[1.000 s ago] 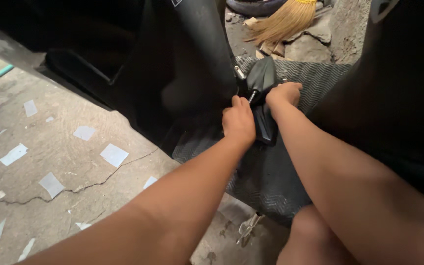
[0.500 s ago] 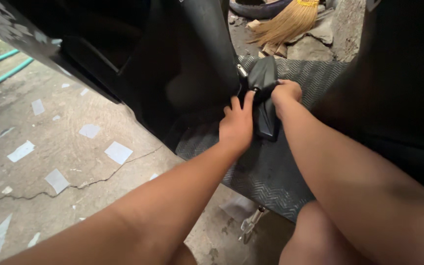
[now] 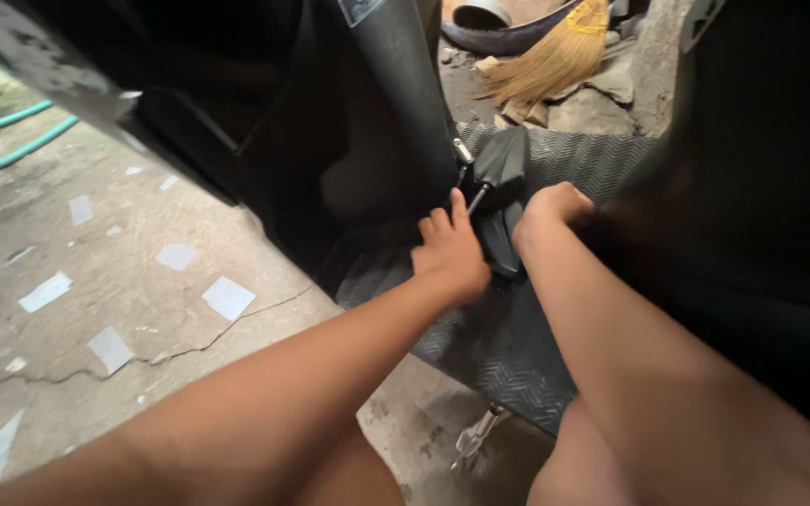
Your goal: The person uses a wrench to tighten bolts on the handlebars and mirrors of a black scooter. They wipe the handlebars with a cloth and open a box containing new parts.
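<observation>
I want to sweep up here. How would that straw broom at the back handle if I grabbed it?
The straw broom looks light for its size, since its head is loose dry fibres. Those bristles fan out, so they would likely flex and splay when pushed. It lies flat among rubble, so it seems unlikely to roll. Its handle is out of view.

A cracked concrete floor (image 3: 96,309) fills the left side, scattered with pale rectangular scraps of paper (image 3: 228,297). Two green hoses (image 3: 11,136) run side by side across the far left corner. At the top, a straw broom (image 3: 555,61) lies on rubble and flat stones (image 3: 583,108), its bristles fanned toward the left, next to a dark curved tyre (image 3: 508,28) with a round metal rim inside it. Near the bottom edge, a small metal bracket (image 3: 475,436) rests on the floor.
</observation>
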